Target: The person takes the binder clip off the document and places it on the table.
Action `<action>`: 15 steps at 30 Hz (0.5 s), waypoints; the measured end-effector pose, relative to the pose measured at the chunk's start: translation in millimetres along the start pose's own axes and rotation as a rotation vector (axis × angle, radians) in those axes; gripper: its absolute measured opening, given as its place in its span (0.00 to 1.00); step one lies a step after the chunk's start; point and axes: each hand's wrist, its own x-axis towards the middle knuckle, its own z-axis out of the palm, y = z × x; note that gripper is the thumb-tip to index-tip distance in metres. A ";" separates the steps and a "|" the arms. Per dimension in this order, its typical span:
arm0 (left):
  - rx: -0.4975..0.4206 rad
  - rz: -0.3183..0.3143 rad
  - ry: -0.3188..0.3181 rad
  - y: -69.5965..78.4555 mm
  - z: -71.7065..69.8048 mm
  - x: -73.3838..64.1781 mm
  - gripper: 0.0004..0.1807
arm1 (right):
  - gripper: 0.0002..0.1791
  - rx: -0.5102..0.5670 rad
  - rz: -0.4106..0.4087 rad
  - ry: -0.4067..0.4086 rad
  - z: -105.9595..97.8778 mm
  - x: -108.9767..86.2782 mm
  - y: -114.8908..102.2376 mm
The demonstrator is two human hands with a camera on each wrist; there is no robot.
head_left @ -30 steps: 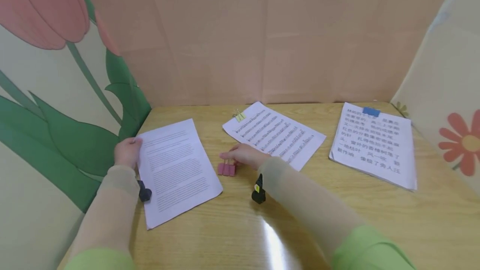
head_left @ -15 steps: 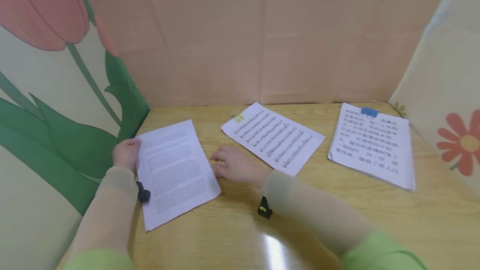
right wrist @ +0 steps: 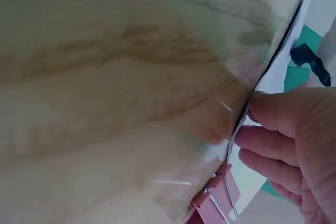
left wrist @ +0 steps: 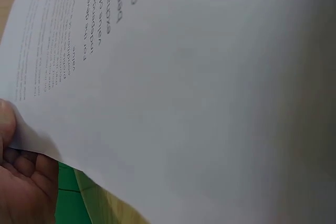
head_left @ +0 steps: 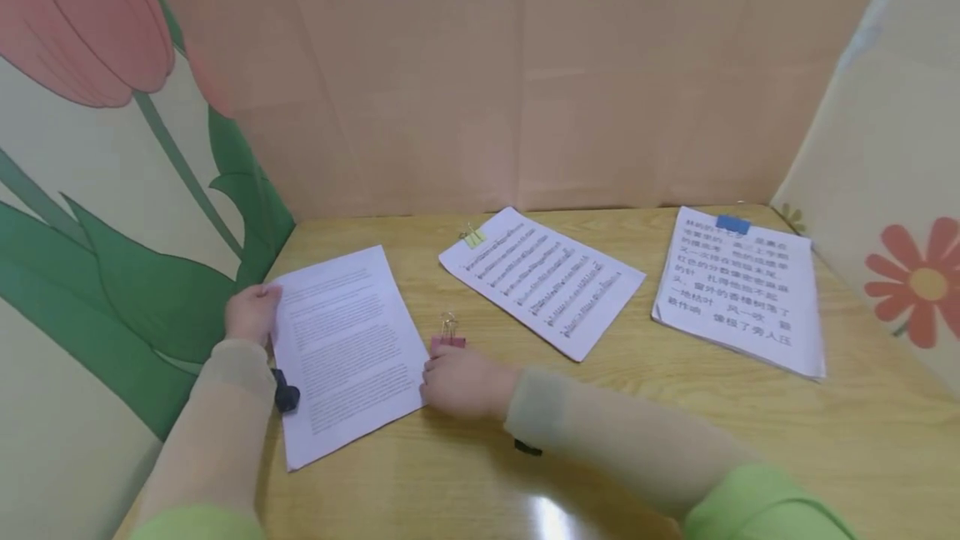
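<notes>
At the left of the head view lies a stack of printed sheets [head_left: 348, 340]. My left hand [head_left: 250, 315] pinches its left edge; in the left wrist view the thumb [left wrist: 5, 121] is on top and fingers are beneath the paper. My right hand [head_left: 465, 380] is at the stack's lower right side. Seen from the right wrist, its thumb and fingertips [right wrist: 249, 137] touch the sheets' edge with a gap between them. A pink binder clip [head_left: 447, 342], handles raised, rests on the table just beyond the right hand.
A music sheet [head_left: 543, 282] with a yellow binder clip [head_left: 473, 236] lies at mid-table. Farther right is a stack of Chinese text pages [head_left: 738, 298] under a blue binder clip [head_left: 733, 224]. Walls enclose the wooden table [head_left: 600, 473] at the back and sides.
My right hand has left the pink binder clip, passed over it, and come toward me and left to the sheets' edge. The left hand keeps its hold.
</notes>
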 end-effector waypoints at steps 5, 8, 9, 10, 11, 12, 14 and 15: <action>0.021 -0.020 -0.016 -4.1 1.8 3.4 0.29 | 0.06 0.009 -0.014 0.000 3.1 1.1 -2.4; 0.010 -0.042 -0.042 -5.9 2.5 5.5 0.29 | 0.06 0.013 -0.019 -0.012 2.7 1.5 -3.0; 0.002 -0.051 -0.053 -6.3 2.7 5.5 0.29 | 0.06 0.019 -0.019 -0.017 2.4 1.7 -3.1; 0.000 -0.059 -0.060 -6.6 3.0 5.3 0.29 | 0.06 0.026 -0.018 -0.021 2.0 1.7 -3.2; 0.004 -0.062 -0.066 -6.3 3.1 4.5 0.29 | 0.06 0.030 -0.018 -0.026 1.7 1.7 -3.4; 0.000 -0.075 -0.072 -5.7 3.4 3.3 0.29 | 0.06 0.039 -0.016 -0.029 1.0 1.7 -3.6; 0.002 -0.095 -0.081 -4.3 3.6 -0.2 0.32 | 0.06 0.066 -0.010 -0.036 -0.2 1.5 -4.4; -0.003 -0.104 -0.090 -3.6 3.6 -2.2 0.34 | 0.06 0.069 -0.007 -0.036 -0.7 1.7 -4.9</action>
